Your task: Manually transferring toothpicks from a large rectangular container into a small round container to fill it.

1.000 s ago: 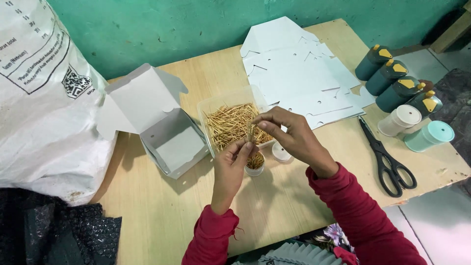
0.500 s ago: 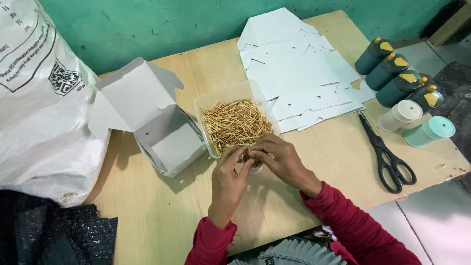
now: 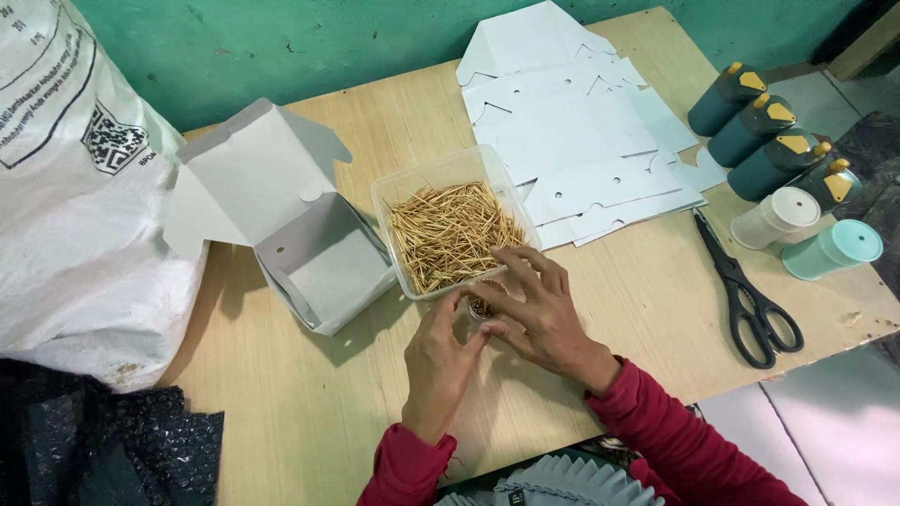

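Both hands meet just in front of a clear plastic tub [image 3: 398,192] heaped with thin tan sticks [image 3: 450,232]. My left hand [image 3: 436,361] and my right hand [image 3: 534,309] cup a small round container [image 3: 480,305] holding a bundle of sticks; only its top shows between the fingers. The right hand's fingers spread over it, touching the tub's near rim. Both sleeves are red.
An open white cardboard box [image 3: 309,253] stands left of the tub. Flat white box blanks [image 3: 581,141] lie behind. Black scissors [image 3: 750,295], several dark capped bottles [image 3: 759,131] and two small jars [image 3: 806,234] sit right. A large white sack [image 3: 66,197] crowds the left edge.
My right hand came down from the tub of sticks to the small container, and both hands now close around it on the table.
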